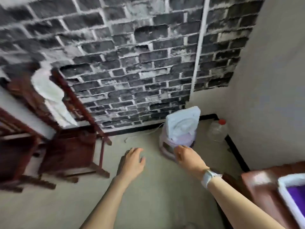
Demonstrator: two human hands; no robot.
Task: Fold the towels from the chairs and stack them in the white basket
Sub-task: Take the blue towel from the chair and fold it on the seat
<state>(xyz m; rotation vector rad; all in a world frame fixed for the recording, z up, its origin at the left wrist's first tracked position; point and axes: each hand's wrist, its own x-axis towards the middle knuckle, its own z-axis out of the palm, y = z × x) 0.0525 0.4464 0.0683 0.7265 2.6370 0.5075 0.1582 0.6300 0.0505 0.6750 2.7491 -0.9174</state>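
We look down from head height at a grey floor (148, 204) that meets a wall papered in dark brick (123, 55). Both of our bare forearms reach forward from the bottom of the view. Our left hand (132, 161) floats near the centre with its fingers relaxed and slightly spread, holding nothing. Our right hand (186, 156), at about 3 o'clock from the left one and well apart from it, also holds nothing; its fingers point forward and appear loose, though blur hides their tips. A white watch (208, 177) sits on that wrist. At 10 o'clock stands a dark wooden chair (72, 146) against the wall, and a white towel (51, 98) hangs draped over its back. A second dark wooden piece (14, 146) sits at 9 o'clock, cut off by the edge. Just past our right hand, at 2 o'clock, a small white fan (183, 123) rests on a pale purple stool (166, 147); we cannot tell whether the fingertips touch the stool. A clear bottle (217, 129) with a red cap stands in the corner beside it. At 4 o'clock the white basket (287, 202) peeks in on a brown seat (257, 184), with something purple (297, 194) inside.
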